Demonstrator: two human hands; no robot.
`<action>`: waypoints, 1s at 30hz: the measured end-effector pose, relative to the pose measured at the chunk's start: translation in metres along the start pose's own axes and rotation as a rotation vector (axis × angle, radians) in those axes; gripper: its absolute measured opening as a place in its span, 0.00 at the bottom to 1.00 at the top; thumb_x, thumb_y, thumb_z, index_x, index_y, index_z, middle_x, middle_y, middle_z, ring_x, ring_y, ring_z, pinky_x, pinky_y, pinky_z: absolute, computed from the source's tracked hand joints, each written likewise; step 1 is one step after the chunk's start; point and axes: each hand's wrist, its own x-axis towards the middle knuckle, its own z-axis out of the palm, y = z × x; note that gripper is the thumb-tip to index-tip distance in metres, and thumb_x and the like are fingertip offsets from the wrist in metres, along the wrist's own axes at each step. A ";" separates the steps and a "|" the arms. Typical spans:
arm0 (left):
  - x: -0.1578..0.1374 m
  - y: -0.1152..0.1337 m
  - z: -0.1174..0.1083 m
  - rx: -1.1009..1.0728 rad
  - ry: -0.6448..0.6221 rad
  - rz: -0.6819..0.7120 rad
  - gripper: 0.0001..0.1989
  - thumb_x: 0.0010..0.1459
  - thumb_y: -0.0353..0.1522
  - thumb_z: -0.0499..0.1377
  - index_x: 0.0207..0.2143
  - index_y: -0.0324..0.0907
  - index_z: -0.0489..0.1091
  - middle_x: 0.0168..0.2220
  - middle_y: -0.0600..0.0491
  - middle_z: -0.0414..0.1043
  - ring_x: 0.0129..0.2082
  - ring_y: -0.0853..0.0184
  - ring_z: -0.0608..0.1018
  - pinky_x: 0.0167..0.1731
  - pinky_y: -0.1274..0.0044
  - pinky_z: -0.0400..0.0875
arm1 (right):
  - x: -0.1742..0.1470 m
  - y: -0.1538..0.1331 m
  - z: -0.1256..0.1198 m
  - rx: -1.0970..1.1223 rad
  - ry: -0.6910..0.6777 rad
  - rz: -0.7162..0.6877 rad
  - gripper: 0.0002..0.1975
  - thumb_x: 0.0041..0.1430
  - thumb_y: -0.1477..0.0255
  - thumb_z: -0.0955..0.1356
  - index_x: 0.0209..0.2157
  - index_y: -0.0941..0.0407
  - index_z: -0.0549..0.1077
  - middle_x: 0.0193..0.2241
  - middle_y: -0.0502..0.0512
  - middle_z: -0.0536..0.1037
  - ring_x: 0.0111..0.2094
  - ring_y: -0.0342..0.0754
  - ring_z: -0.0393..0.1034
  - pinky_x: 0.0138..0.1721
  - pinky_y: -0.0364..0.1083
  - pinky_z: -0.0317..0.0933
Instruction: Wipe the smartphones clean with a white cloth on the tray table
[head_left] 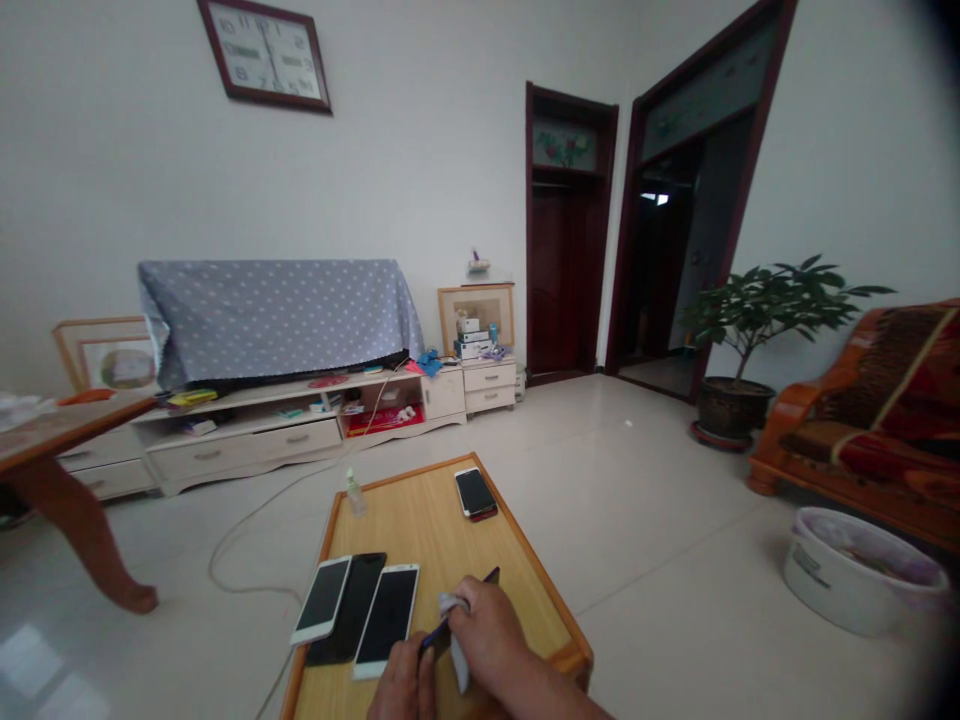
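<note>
My left hand (405, 682) is closed on the lower end of a dark phone (436, 636), which is tilted edge-on with a bluish rim. Wrapped around its other side, my right hand (487, 628) presses a light grey cloth (459, 662) against it. Most of that phone is hidden by the fingers and cloth. To the left on the small wooden table (420, 520) lie a white phone (322, 602), a black phone (366, 590) partly beneath it, and another white phone (388, 618). All three have dark screens facing up.
At the table's far right lies a white phone (474, 491) on a reddish one. A small clear bottle (355, 494) stands at the far left corner. A white bucket (840, 590) is on the floor at right. A cable (232, 588) runs along the floor at left.
</note>
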 end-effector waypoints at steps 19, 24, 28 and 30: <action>-0.003 -0.005 -0.007 0.052 -0.106 -0.065 0.15 0.64 0.37 0.48 0.44 0.45 0.72 0.34 0.49 0.76 0.34 0.64 0.79 0.36 0.73 0.76 | -0.034 0.001 0.012 -0.143 -0.153 -0.346 0.25 0.66 0.69 0.61 0.63 0.48 0.66 0.46 0.56 0.81 0.44 0.53 0.76 0.47 0.44 0.64; -0.001 0.008 -0.013 0.042 -0.119 -0.055 0.17 0.67 0.41 0.47 0.45 0.44 0.72 0.39 0.47 0.75 0.39 0.62 0.79 0.41 0.70 0.76 | -0.017 0.014 -0.006 -0.246 -0.064 -0.218 0.27 0.67 0.74 0.56 0.64 0.58 0.65 0.47 0.66 0.79 0.48 0.54 0.75 0.50 0.47 0.66; -0.001 0.003 -0.012 0.042 -0.126 -0.082 0.16 0.66 0.39 0.47 0.46 0.44 0.72 0.40 0.47 0.76 0.40 0.62 0.80 0.42 0.70 0.76 | -0.027 0.011 0.012 -0.238 -0.119 -0.325 0.27 0.67 0.72 0.57 0.66 0.56 0.62 0.52 0.64 0.78 0.49 0.56 0.75 0.51 0.49 0.67; -0.002 0.000 -0.011 0.040 -0.145 -0.089 0.16 0.65 0.37 0.47 0.47 0.44 0.71 0.39 0.47 0.76 0.39 0.62 0.80 0.41 0.70 0.77 | -0.035 0.006 0.022 -0.214 -0.165 -0.385 0.27 0.67 0.70 0.58 0.67 0.53 0.62 0.53 0.61 0.77 0.49 0.56 0.75 0.51 0.49 0.67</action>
